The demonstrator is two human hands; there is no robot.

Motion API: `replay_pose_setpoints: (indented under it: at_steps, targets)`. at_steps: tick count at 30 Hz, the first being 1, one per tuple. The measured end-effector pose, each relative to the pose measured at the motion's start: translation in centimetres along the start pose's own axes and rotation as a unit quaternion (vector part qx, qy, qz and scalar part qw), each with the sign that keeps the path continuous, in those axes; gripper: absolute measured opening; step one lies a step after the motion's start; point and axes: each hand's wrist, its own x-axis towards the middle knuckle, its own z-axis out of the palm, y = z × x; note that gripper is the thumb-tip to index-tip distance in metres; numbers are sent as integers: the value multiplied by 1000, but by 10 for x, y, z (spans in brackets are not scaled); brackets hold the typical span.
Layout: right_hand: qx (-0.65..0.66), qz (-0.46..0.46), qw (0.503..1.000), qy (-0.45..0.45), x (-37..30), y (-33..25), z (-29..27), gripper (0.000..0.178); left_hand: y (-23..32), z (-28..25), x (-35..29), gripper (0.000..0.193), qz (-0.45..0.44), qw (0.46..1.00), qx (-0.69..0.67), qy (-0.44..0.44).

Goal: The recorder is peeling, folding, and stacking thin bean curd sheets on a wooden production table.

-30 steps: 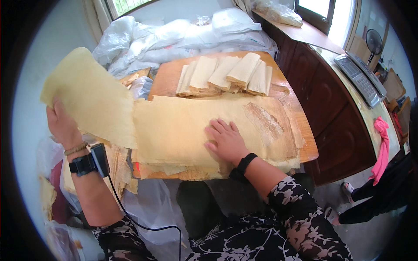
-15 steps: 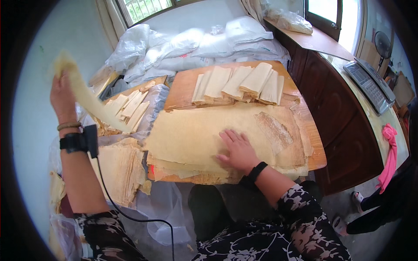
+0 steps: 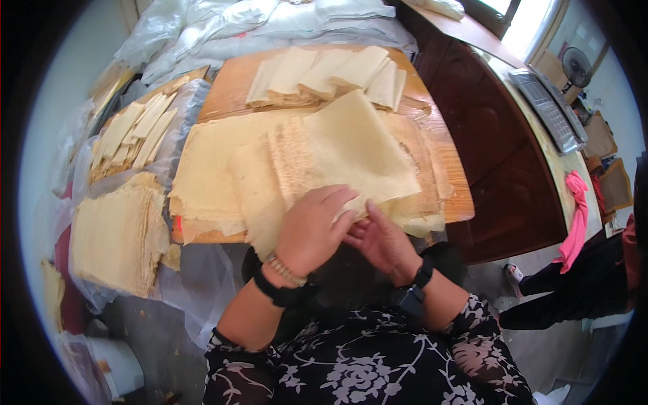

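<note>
A thin pale-yellow sheet (image 3: 361,145), which looks like dried tofu skin, lies partly folded over on a pile of wide flat sheets (image 3: 209,152). Both hands are at its near edge, close together. My left hand (image 3: 314,226) has its fingers curled over that edge from the left. My right hand (image 3: 385,243) closes on the same edge from the right, palm turned up, some fingers hidden beneath. A rough, crumbly strip (image 3: 290,158) shows on the sheet's left part. Behind it, several folded sheets (image 3: 324,74) lie in a row on the wooden table (image 3: 229,81).
On the left, a stack of sheets (image 3: 118,233) and narrow folded pieces (image 3: 138,128) rest on plastic. White sacks (image 3: 283,23) are piled behind. At right stand a dark wooden cabinet (image 3: 499,162), a telephone (image 3: 550,108) and a pink cloth (image 3: 574,223). A person's dark-clad leg (image 3: 567,283) is nearby.
My left hand has come down from the upper left to the table's near edge, beside my right hand. A sheet now lies folded over the pile. The view has tilted downward.
</note>
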Motion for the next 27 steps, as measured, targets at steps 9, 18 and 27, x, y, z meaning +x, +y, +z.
replay_pose_setpoints:
  at_steps: [9, 18, 27]
  targets:
    - [-268, -49, 946, 176, 16, -68, -31, 24, -52, -58, -105, 26, -531, 786, -239, 205]
    - [-652, -346, 601, 308, -38, -91, -59, 61, -41, -8, -113, 37, -567, 681, -463, -11]
    - [-806, -365, 459, 84, -69, -47, -57, 71, 23, 46, -72, 34, -438, 636, -627, -102]
